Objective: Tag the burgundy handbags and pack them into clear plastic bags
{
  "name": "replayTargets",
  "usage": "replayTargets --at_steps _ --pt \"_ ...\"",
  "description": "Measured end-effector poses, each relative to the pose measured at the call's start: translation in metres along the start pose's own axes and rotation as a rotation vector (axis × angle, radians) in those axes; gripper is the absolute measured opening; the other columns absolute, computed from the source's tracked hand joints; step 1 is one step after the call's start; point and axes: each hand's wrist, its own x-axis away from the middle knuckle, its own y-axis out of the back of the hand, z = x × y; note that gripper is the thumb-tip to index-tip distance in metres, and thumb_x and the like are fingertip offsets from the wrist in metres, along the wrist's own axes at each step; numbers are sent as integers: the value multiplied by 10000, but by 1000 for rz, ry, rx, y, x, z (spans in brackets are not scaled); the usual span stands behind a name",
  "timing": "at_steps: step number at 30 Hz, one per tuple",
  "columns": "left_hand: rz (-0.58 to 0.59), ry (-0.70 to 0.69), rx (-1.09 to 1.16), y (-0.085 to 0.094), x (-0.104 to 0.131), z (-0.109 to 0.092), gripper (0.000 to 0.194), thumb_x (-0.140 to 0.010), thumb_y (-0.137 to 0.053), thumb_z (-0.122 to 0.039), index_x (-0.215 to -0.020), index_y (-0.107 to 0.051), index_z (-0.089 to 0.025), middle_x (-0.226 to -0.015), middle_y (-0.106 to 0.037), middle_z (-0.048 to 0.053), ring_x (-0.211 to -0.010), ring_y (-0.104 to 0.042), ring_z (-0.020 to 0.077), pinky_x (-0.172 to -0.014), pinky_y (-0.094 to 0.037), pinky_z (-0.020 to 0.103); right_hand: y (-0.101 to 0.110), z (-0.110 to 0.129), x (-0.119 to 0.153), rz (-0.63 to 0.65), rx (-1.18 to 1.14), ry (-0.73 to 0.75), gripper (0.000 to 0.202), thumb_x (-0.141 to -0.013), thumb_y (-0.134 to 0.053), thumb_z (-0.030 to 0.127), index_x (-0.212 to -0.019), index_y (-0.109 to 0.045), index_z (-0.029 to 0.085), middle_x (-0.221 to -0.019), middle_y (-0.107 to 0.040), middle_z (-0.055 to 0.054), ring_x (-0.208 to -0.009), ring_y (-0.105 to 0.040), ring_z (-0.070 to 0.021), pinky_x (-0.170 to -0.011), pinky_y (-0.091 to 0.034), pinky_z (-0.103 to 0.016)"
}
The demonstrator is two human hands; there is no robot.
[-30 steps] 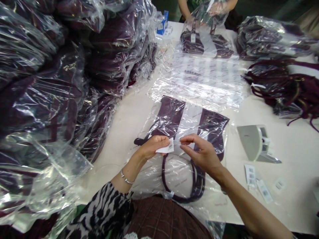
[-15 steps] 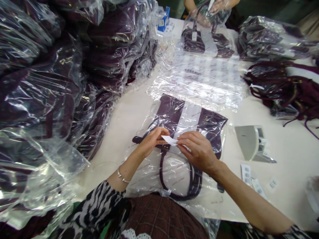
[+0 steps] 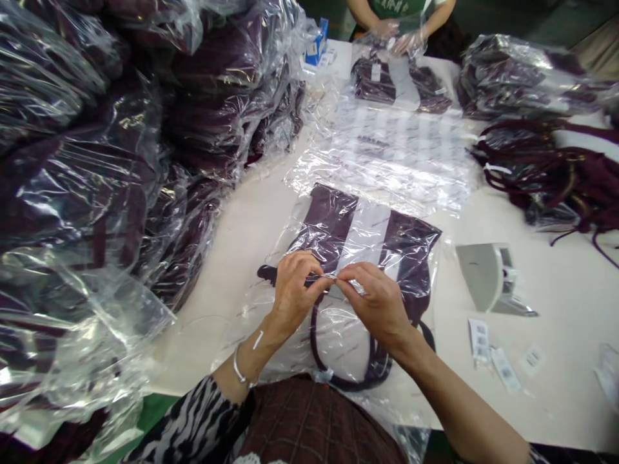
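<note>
A purple handbag (image 3: 333, 212) in clear plastic lies flat in front of me, a pale band (image 3: 370, 225) across its body and its looped handle (image 3: 315, 335) towards me. Above the handle end, my left hand (image 3: 297, 287) and my right hand (image 3: 374, 299) meet, thumbs and fingertips pinched together. Between them a thin white slip (image 3: 329, 276) shows almost edge-on, mostly hidden by the fingers. A small white strip (image 3: 258, 339) sits on my left wrist, just above a bracelet.
Plastic-wrapped bags (image 3: 203, 84) are piled high at left. A grey dispenser-like stand (image 3: 483, 277) and barcode labels (image 3: 478, 341) lie at right. More purple bags (image 3: 570, 167) sit beyond. Across the table a person's hands (image 3: 409, 42) handle another wrapped bag (image 3: 372, 84).
My hands have drawn closer together, and the white slip, broad in view before, is now mostly hidden. A white strip now shows on my left wrist. The person opposite has shifted their hands.
</note>
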Motion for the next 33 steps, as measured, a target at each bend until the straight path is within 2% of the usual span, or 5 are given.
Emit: replayTargets --at_steps 8,16,19,26,33 --pt "319 430 319 2 -2 6 224 -809 -720 -350 -729 -593 -184 -701 -623 -38 -672 -567 119 -655 -420 235 2 -21 -1 327 -693 -738 216 -723 -764 407 -767 -731 198 -707 -683 6 -633 -568 -133 -596 -420 -257" --pt "394 617 680 4 2 15 399 -795 -718 -325 -1151 -585 -205 -632 -512 -80 -570 -506 96 -571 -397 207 -1 -43 -12 239 -876 -904 285 -633 -803 420 -702 -711 159 -670 -676 -15 -620 -561 -135 -646 -439 -277" --pt "399 568 641 5 5 16 283 -866 -616 -307 -1133 -603 -212 -731 -576 -40 -638 -536 113 -599 -405 219 3 -39 -15 70 -579 -793 239 -716 -751 411 -725 -704 178 -691 -682 -18 -626 -572 -151 -633 -440 -295" --pt "440 606 696 -4 4 6 166 -860 -539 -225 -852 -696 -174 -857 -630 24 -803 -570 154 -748 -425 262 -2 -13 -3 -199 179 101 54 -840 -688 185 -858 -699 234 -984 -740 -28 -943 -658 -206 -925 -450 -400" --pt "376 806 904 -4 8 1 305 -832 -639 -439 -775 -616 -140 -700 -540 -19 -636 -463 104 -623 -374 226 -14 -4 12 -193 266 279 156 -814 -719 127 -913 -680 241 -1046 -742 -18 -1062 -637 -223 -1082 -367 -484"
